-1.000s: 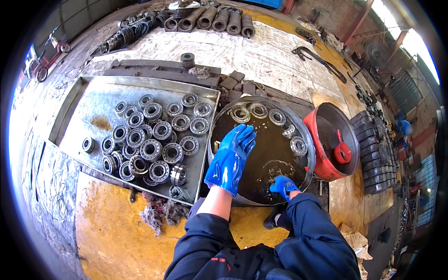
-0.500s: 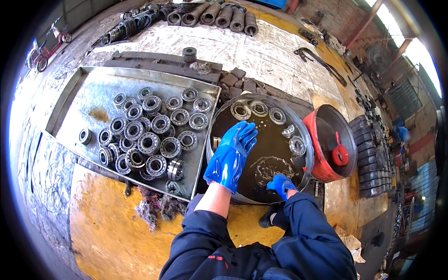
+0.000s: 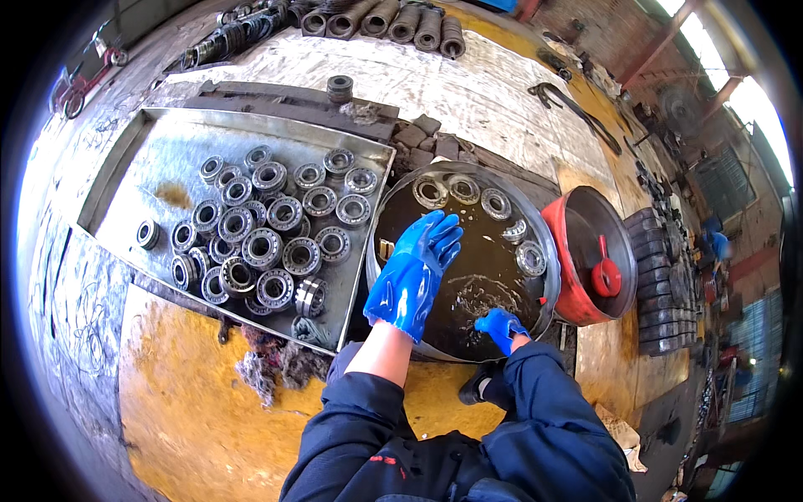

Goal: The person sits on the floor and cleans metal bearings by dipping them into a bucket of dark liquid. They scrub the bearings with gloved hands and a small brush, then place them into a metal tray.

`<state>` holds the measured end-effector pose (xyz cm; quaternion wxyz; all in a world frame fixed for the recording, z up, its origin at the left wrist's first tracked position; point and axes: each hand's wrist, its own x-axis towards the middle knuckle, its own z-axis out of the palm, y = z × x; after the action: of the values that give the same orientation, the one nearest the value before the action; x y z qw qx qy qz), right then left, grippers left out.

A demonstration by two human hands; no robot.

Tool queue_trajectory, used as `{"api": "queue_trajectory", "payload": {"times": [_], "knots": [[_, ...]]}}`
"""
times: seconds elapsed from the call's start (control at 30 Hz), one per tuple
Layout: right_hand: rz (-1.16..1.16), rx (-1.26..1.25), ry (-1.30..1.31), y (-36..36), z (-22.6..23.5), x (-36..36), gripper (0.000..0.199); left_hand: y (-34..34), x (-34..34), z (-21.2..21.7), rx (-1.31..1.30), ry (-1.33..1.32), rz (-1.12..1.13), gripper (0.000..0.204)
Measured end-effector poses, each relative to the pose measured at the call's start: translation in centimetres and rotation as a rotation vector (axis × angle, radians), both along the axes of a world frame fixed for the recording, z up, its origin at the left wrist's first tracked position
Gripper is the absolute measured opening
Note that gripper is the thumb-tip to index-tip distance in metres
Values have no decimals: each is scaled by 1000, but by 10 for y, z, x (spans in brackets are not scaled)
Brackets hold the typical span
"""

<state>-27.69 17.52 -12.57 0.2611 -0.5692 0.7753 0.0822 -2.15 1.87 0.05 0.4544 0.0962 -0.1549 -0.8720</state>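
My left hand (image 3: 419, 272), in a long blue rubber glove, hovers over the left side of a round metal tub (image 3: 548, 238) of dark brown liquid. Its fingers are stretched out and nothing shows in them. My right hand (image 3: 500, 329), in a blue glove too, is curled low at the liquid's surface near the tub's front right. What it holds, if anything, is hidden; ripples and froth spread beside it. Several bearings lie along the tub's far and right inner edge, among them a bearing (image 3: 496, 203). At the left wall, past my left hand, part of another bearing (image 3: 386, 249) shows.
A shallow metal tray (image 3: 251, 123) on the left holds many bearings and a grey rag (image 3: 312, 331). Right of the tub stands a red drum (image 3: 570, 277) with a red ladle (image 3: 606, 276) inside. Fluffy waste (image 3: 280, 366) lies before the tray; dark stacked parts (image 3: 665, 280) stand farther right.
The whole view has shifted slightly. My right hand stays low at the liquid, a little farther left, with the ripples changed. My left hand keeps its stretched-out pose over the tub.
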Motion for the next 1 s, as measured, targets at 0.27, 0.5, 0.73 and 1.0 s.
{"api": "queue_trajectory", "payload": {"times": [0.27, 0.5, 0.73, 1.0], "knots": [[582, 275, 454, -27, 7, 36, 25, -3, -6, -4, 6, -1, 6, 51], [-103, -50, -54, -3, -2, 2, 46, -1, 7, -4, -42, 27, 24, 55], [698, 384, 427, -36, 16, 44, 37, -2, 2, -5, -27, 2, -1, 55], [83, -364, -178, 11, -32, -2, 27, -7, 3, 2, -63, -125, 3, 44]]}}
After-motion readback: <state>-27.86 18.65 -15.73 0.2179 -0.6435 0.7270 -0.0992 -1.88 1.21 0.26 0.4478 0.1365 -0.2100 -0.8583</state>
